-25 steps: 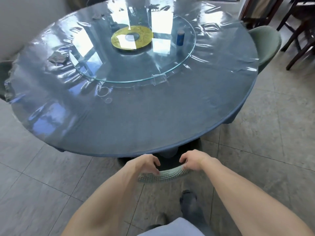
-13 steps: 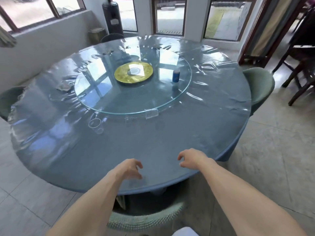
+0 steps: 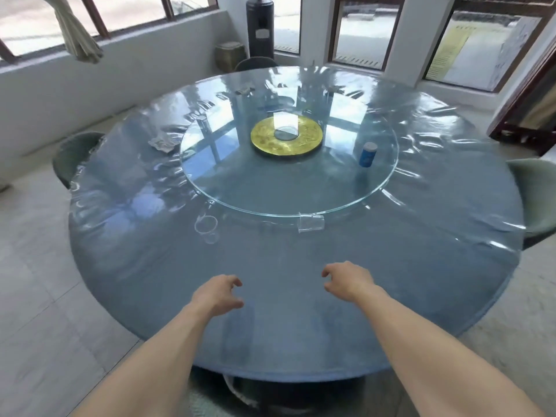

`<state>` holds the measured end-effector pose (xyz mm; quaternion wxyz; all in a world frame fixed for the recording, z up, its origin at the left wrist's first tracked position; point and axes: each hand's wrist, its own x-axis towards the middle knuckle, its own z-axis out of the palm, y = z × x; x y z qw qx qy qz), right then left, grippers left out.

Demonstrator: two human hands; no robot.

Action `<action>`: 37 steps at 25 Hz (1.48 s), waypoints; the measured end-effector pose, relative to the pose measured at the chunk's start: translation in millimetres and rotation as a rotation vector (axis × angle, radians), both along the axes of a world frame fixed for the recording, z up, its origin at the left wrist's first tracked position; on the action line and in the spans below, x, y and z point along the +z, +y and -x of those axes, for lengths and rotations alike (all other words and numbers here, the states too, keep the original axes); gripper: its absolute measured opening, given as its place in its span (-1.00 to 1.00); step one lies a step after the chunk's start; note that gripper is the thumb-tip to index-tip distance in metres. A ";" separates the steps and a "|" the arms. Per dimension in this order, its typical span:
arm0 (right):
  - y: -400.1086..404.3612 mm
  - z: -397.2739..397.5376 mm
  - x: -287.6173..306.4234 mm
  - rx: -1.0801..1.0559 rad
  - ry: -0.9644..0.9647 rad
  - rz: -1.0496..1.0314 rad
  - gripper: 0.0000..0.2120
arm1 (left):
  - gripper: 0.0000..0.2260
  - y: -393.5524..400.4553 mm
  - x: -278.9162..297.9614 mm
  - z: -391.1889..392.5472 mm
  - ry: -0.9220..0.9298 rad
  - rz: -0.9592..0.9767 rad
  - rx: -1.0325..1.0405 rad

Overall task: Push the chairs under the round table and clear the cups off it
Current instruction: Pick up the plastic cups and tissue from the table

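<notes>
The round table (image 3: 391, 281) has a blue cloth under clear plastic and a glass turntable (image 3: 228, 188) in the middle. A clear plastic cup (image 3: 205, 228) lies on its side left of centre, just off the turntable's rim. A second clear cup (image 3: 311, 225) lies tipped at the rim's near edge. My left hand (image 3: 218, 293) and my right hand (image 3: 349, 279) hover over the table's near part, fingers loosely curled and apart, holding nothing. Green chairs stand at the left (image 3: 75, 155), the right (image 3: 535, 194) and the far side (image 3: 255, 63). The near chair (image 3: 240, 395) sits under the table.
A blue can (image 3: 368, 154) stands on the turntable's right part, and a gold disc (image 3: 285, 138) marks its centre. Crumpled wrapper (image 3: 162, 143) lies on the left of the table. A black heater (image 3: 260, 25) and a bin (image 3: 229, 55) stand by the far windows.
My hands let go of the near chair's back and rose over the table top. The chair is now tucked under the table, and my view has lifted toward the windows.
</notes>
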<state>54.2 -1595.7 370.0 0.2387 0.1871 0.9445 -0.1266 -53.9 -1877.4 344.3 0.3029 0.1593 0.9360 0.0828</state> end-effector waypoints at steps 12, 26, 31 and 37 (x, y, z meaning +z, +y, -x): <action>-3.4 153.5 -25.3 -0.086 0.115 -0.250 -0.21 | -0.17 -36.6 -7.4 157.2 0.226 -0.147 0.224; 3.8 180.7 -79.4 -0.096 -0.005 -0.348 -0.43 | -0.34 -26.0 -42.6 198.1 0.162 -0.089 0.038; 3.0 160.2 -75.6 0.010 -0.048 -0.446 -0.47 | -0.45 -30.7 -32.4 189.3 0.170 -0.108 0.049; -16.1 128.8 -64.2 -0.138 -0.017 -0.342 -0.57 | -0.44 -47.3 -13.2 165.9 0.186 -0.099 0.040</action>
